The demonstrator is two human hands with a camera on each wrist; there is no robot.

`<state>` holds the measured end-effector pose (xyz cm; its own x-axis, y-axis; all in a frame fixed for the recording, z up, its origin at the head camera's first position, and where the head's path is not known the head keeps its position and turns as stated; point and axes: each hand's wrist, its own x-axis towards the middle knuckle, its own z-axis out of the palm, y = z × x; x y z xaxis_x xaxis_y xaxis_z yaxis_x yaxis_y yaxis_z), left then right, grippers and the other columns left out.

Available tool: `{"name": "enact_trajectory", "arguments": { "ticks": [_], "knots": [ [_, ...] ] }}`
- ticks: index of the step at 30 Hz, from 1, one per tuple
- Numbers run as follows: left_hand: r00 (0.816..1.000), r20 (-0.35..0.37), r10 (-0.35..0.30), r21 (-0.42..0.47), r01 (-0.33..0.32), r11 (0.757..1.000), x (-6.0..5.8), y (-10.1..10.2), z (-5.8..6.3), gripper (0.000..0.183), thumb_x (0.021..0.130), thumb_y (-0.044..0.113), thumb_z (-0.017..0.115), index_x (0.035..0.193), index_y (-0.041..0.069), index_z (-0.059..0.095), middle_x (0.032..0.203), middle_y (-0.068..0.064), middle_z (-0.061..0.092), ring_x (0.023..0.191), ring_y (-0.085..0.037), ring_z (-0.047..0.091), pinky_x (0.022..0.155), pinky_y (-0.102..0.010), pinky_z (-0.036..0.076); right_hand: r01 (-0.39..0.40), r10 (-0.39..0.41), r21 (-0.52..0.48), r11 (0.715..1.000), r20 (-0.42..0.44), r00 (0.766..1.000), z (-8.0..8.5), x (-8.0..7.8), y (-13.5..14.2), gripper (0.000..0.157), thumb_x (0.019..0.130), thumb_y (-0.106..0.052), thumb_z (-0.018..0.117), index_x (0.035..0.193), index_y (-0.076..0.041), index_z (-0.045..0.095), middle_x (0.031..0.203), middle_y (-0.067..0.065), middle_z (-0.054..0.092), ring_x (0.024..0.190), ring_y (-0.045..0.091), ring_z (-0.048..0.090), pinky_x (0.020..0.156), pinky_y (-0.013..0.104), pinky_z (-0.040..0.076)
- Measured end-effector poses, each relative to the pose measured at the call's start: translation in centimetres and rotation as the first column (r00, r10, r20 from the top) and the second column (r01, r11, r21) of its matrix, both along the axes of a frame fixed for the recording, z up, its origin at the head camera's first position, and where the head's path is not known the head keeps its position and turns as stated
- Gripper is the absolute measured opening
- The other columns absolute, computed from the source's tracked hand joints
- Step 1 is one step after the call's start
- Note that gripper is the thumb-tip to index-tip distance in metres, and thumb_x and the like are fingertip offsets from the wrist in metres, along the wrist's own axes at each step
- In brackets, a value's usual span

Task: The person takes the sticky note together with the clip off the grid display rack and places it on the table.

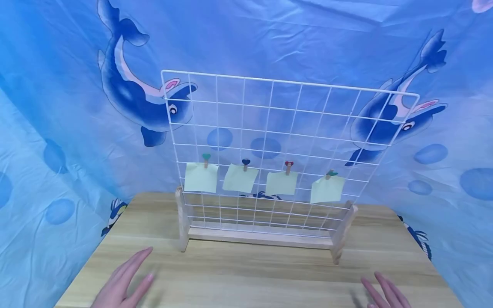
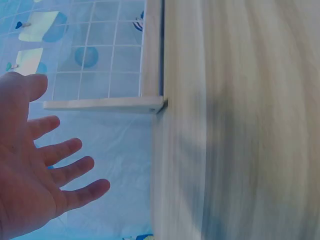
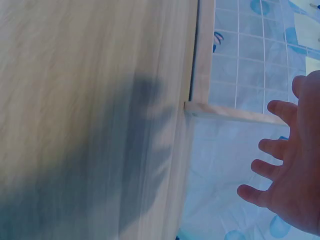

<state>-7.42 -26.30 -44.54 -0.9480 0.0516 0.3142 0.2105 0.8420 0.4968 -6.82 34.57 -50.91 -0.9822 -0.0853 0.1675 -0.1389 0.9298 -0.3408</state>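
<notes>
A white wire grid (image 1: 269, 115) stands upright in a pale wooden stand (image 1: 262, 238) on the table. Several pale green paper notes hang in a row across it. The leftmost note (image 1: 201, 179) has a green heart clothespin (image 1: 206, 159), and the second (image 1: 239, 179) a dark blue one. On the third note (image 1: 281, 184) is a red heart clothespin (image 1: 289, 166); the rightmost note (image 1: 327, 190), tilted, has a green one. My left hand (image 1: 125, 280) hovers at the front left with fingers spread, holding nothing. Likewise empty, my right hand (image 1: 385, 293) is at the front right, its fingers loosely extended.
The wooden table (image 1: 246, 273) carries the stand, whose left foot (image 1: 182, 222) and right foot (image 1: 343, 233) jut toward me. Behind and around the table hangs a blue cloth (image 1: 239, 38) printed with dolphins and bubbles.
</notes>
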Motion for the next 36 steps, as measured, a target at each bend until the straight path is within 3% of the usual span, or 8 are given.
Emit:
{"name": "enact_trajectory", "arguments": {
  "ticks": [3,5,9,13,16,20,26,36],
  "knots": [
    [0.998,0.055,0.022,0.03,-0.023,0.999,-0.1,0.6,0.7,0.056,0.097,0.042,0.054,0.146,0.018,0.039,0.141,-0.015,0.048,0.124,-0.04,0.046,0.088,-0.057,0.044,0.014,-0.014,-0.011,1.0,0.05,0.999,0.3,-0.1,-0.8,0.049,0.101,-0.044,0.044,0.132,-0.009,0.058,0.136,0.032,0.046,0.121,0.054,0.042,0.109,0.052,0.025],
    [0.996,0.081,0.028,0.06,-0.033,0.998,-0.3,1.0,1.0,0.054,0.098,0.041,0.053,0.145,0.017,0.04,0.14,-0.014,0.049,0.121,-0.038,0.049,0.084,-0.048,0.05,-0.002,0.003,0.019,1.0,-0.011,1.0,0.5,-0.3,-1.4,0.045,0.099,-0.04,0.05,0.13,-0.008,0.06,0.135,0.032,0.046,0.119,0.053,0.044,0.089,0.061,0.035],
    [0.993,0.117,0.025,0.15,-0.042,0.988,-0.5,1.6,1.6,0.049,0.1,0.036,0.052,0.143,0.015,0.043,0.134,-0.014,0.054,0.113,-0.034,0.057,0.07,-0.029,0.053,-0.023,0.026,0.038,0.999,-0.072,0.997,1.0,-0.7,-2.5,0.042,0.096,-0.034,0.058,0.125,-0.004,0.062,0.131,0.03,0.051,0.111,0.05,0.052,0.082,0.059,0.042],
    [0.989,0.146,0.03,0.229,-0.064,0.971,-0.6,1.9,2.0,0.045,0.101,0.034,0.05,0.142,0.016,0.045,0.132,-0.011,0.057,0.109,-0.022,0.06,0.069,-0.026,0.052,-0.083,0.082,0.002,0.997,-0.126,0.989,1.6,-1.1,-3.6,0.042,0.091,-0.028,0.065,0.127,-0.008,0.061,0.126,0.027,0.055,0.102,0.046,0.058,0.074,0.053,0.05],
    [0.991,0.133,0.022,0.274,-0.058,0.96,-0.7,2.3,2.2,0.042,0.101,0.032,0.05,0.141,0.018,0.045,0.13,-0.006,0.058,0.107,-0.009,0.059,0.071,-0.027,0.053,-0.177,0.156,-0.038,0.984,-0.317,0.936,2.0,-1.3,-4.5,0.058,0.078,-0.016,0.075,0.132,-0.026,0.057,0.133,0.005,0.057,0.116,0.014,0.055,0.083,0.025,0.047],
    [0.993,0.116,-0.004,0.319,-0.034,0.947,-1.3,3.2,2.5,0.041,0.101,0.029,0.05,0.14,0.019,0.046,0.128,-0.004,0.059,0.107,-0.01,0.058,0.075,-0.027,0.053,-0.217,0.154,-0.095,0.972,-0.442,0.884,2.8,-1.3,-6.1,0.075,0.069,-0.011,0.081,0.135,-0.035,0.053,0.133,-0.023,0.046,0.12,-0.021,0.023,0.086,0.003,0.021],
    [0.996,0.063,-0.065,0.381,0.036,0.924,-2.5,4.0,2.5,0.038,0.102,0.025,0.05,0.139,0.019,0.047,0.125,-0.004,0.061,0.106,-0.015,0.06,0.077,-0.028,0.053,-0.209,0.145,-0.111,0.971,-0.422,0.895,4.4,-1.0,-8.1,0.072,0.069,-0.014,0.084,0.133,-0.031,0.056,0.121,0.012,0.062,0.121,-0.019,0.023,0.089,0.001,0.018],
    [0.971,0.043,-0.234,0.643,0.152,0.751,-4.5,4.6,2.9,0.04,0.103,0.019,0.045,0.141,0.006,0.042,0.129,-0.02,0.055,0.107,-0.005,0.06,0.08,-0.03,0.056,-0.307,0.213,-0.142,0.941,-0.455,0.865,6.7,-2.4,-11.7,0.065,0.069,-0.006,0.084,0.129,-0.017,0.06,0.12,0.0,0.064,0.098,0.005,0.06,0.072,0.018,0.051]
  ]
}}
